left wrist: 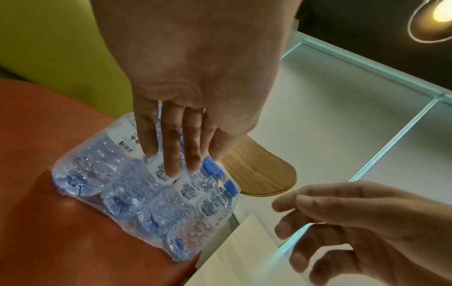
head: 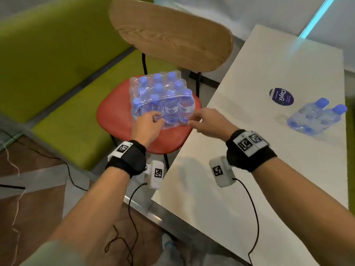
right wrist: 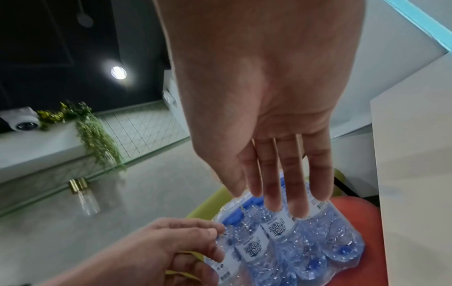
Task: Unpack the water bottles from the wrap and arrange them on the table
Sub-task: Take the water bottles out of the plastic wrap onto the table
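A shrink-wrapped pack of water bottles [head: 163,100] with blue caps stands on a red chair seat [head: 115,121]. My left hand [head: 153,119] reaches its near left side; in the left wrist view the straight fingers [left wrist: 175,164] touch the wrap [left wrist: 146,193]. At the pack's near right corner is my right hand [head: 194,120], with fingers [right wrist: 274,201] stretched out over the bottles [right wrist: 293,241] and holding nothing. Two loose bottles [head: 315,117] stand side by side on the white table [head: 249,169] to the right.
The chair's wooden back [head: 172,35] rises behind the pack. A green sofa [head: 48,64] fills the left. A round dark sticker [head: 281,96] lies on the table near the two bottles. Cables [head: 132,217] trail from my wrists over the floor.
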